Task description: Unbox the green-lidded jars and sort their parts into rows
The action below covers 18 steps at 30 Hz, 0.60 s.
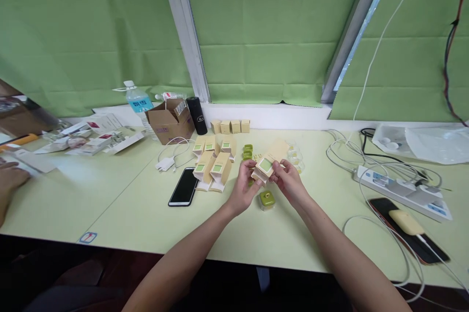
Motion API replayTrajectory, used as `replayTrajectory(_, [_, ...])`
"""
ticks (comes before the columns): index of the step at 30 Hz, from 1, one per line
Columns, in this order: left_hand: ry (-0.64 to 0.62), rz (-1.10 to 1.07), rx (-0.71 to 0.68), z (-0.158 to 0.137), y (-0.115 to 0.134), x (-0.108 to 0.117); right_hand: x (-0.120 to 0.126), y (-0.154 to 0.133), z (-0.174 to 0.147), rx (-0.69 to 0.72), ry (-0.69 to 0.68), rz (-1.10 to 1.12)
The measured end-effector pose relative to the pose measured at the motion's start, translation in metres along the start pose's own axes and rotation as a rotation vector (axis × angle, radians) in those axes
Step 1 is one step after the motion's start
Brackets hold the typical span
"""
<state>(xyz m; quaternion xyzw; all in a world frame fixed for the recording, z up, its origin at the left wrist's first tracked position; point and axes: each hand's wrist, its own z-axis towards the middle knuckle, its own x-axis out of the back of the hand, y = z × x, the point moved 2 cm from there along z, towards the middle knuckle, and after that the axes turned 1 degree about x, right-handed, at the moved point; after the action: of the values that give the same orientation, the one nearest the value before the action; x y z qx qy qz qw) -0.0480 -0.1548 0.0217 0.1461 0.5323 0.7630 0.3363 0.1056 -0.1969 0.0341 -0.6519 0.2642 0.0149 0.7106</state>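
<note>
Between my left hand and my right hand is a small cream carton with a green square on its face. Both hands have their fingers closed on it, and its flaps appear loose at the lower end. Just below it on the table stands a small clear jar with a green lid. Behind my left hand is a row of green lids, partly covered by the hand. Clear plastic cups and a flat cream piece lie beyond my right hand. Several open cartons stand to the left.
Small closed boxes line the back wall. Leftward are a phone, a white charger, a cardboard box, a black bottle and another person's hand. A power strip, cables and a second phone lie right.
</note>
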Motion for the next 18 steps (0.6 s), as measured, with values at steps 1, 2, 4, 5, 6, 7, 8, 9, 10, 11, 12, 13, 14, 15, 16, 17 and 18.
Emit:
replayTrajectory(1, [0.027,0.007,0.009,0.0,0.001,0.0,0.0,0.001,0.0,0.0,-0.007,-0.006])
replayTrajectory(2, [0.058,0.019,0.02,0.0,0.001,0.0,0.0,0.001,0.0,-0.003,-0.014,-0.015])
replayTrajectory(4, [0.129,0.073,0.014,0.001,0.0,0.002,-0.001,0.002,-0.001,-0.014,-0.024,-0.028])
replayTrajectory(5, [0.166,0.13,-0.019,0.001,0.0,0.004,-0.001,0.003,-0.001,-0.02,-0.023,-0.024])
replayTrajectory(6, [0.195,0.212,-0.075,0.0,0.0,0.005,-0.001,0.003,-0.001,-0.024,-0.018,-0.011])
replayTrajectory(7, [0.214,0.317,-0.15,0.0,0.001,0.006,0.0,0.003,-0.001,-0.028,-0.01,0.012])
replayTrajectory(8, [0.221,0.436,-0.238,-0.001,0.002,0.007,0.0,0.002,-0.001,-0.031,-0.005,0.039])
replayTrajectory(9, [0.216,0.561,-0.328,-0.002,0.003,0.008,0.0,0.002,-0.001,-0.035,-0.003,0.068])
replayTrajectory(10, [0.199,0.679,-0.411,-0.003,0.004,0.008,0.001,0.002,-0.002,-0.039,-0.003,0.093])
replayTrajectory(11, [0.177,0.782,-0.477,-0.004,0.005,0.007,0.001,0.002,-0.002,-0.044,-0.005,0.111])
replayTrajectory(12, [0.158,0.865,-0.525,-0.005,0.006,0.007,0.001,0.002,-0.002,-0.05,-0.008,0.121])
replayTrajectory(13, [0.148,0.931,-0.557,-0.006,0.007,0.007,0.001,0.002,-0.002,-0.057,-0.011,0.124])
replayTrajectory(14, [0.146,0.984,-0.575,-0.006,0.008,0.006,0.001,0.002,-0.002,-0.062,-0.012,0.124])
replayTrajectory(15, [0.155,1.023,-0.584,-0.006,0.009,0.006,0.002,0.002,-0.002,-0.064,-0.012,0.124])
replayTrajectory(16, [0.17,1.051,-0.589,-0.006,0.01,0.006,0.002,0.002,-0.002,-0.063,-0.013,0.124])
replayTrajectory(17, [0.186,1.069,-0.59,-0.006,0.01,0.006,0.002,0.001,-0.002,-0.059,-0.017,0.123])
replayTrajectory(18, [0.201,1.078,-0.593,-0.006,0.011,0.006,0.003,0.001,-0.002,-0.053,-0.022,0.117])
